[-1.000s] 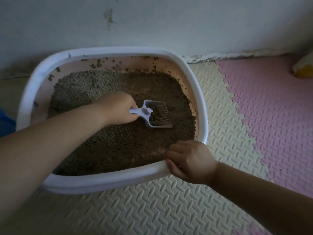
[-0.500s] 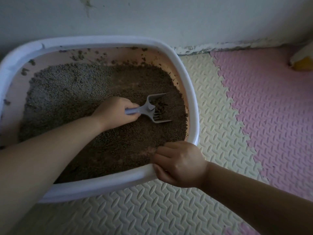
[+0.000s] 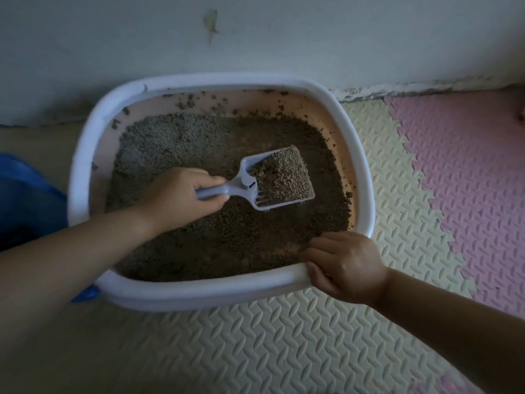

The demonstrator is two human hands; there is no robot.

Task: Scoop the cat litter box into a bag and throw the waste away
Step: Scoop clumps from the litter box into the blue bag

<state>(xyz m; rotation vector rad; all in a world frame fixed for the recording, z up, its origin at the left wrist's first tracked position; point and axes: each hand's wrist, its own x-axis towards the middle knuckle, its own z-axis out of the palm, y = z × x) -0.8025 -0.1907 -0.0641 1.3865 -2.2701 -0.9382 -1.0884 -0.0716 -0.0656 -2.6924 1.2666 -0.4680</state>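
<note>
A white-rimmed litter box with pink inner walls stands on the floor against the wall, filled with grey-brown litter. My left hand grips the handle of a pale slotted scoop, which is raised level above the litter and heaped with granules. My right hand grips the box's near right rim, fingers curled over the edge. A blue bag lies at the left of the box, partly hidden by my left arm.
The box sits on cream foam floor mats, with pink mats to the right. A grey wall with a chipped base runs right behind the box.
The scoop went from digging tilted in the litter to being lifted level and full of granules. My right hand has kept its grip on the rim. The view shifted, bringing the blue bag in.
</note>
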